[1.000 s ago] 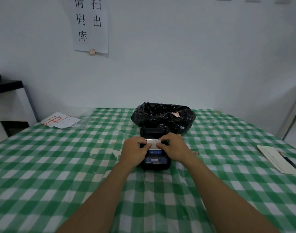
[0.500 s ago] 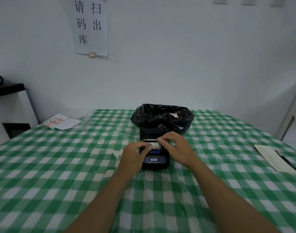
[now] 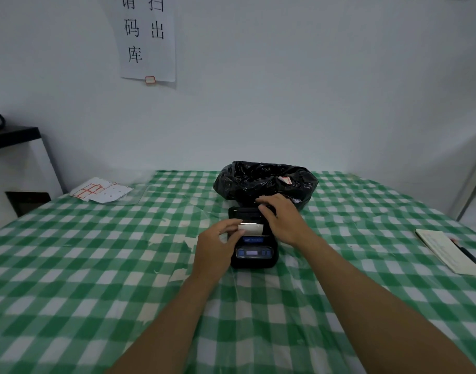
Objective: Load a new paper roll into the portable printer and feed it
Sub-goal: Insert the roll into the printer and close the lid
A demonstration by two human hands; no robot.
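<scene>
A small black portable printer [image 3: 254, 255] lies on the green checked table, its blue display facing me and its lid [image 3: 245, 211] swung open at the far end. White paper [image 3: 250, 228] shows in the open bay. My left hand [image 3: 218, 247] pinches the paper's left edge with thumb and fingers. My right hand [image 3: 284, 220] rests over the right side of the bay, its fingertips on the open lid. The roll itself is mostly hidden by both hands.
A black plastic bag [image 3: 266, 182] sits right behind the printer. Label sheets [image 3: 101, 190] lie at the far left of the table [image 3: 96, 265]. A notebook with a pen [image 3: 447, 249] is at the right edge. A dark-topped cabinet [image 3: 15, 160] stands to the left.
My right hand has moved from the paper up to the open lid at the far end. My left hand has stayed on the paper's left edge.
</scene>
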